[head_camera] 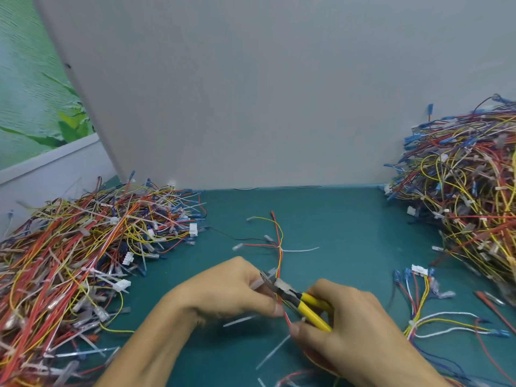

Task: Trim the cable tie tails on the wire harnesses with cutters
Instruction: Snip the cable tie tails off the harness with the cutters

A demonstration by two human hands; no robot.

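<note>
Pinches harness (280, 248) in left hand (231, 289), over mat (349, 233), between left pile (83, 247) and right pile (460, 191). Grips cutters (304, 301) in right hand (349, 317), fingers clenched round yellow handles, jaws at a tie tail (270, 274) just beside the wires. Risks nicking a red or yellow wire by closing on insulation along with the tail; cannot tell the bite's contents through blur. Risks a sharp stub by cutting far from the tie head, or a clipped left fingertip held near the jaws. Counted: two hands, one cutters, one harness in hand, one second tail (303, 250) farther up, two piles, one loose harness (424, 319) at right, at least three cut tails (242, 321) on mat.
</note>
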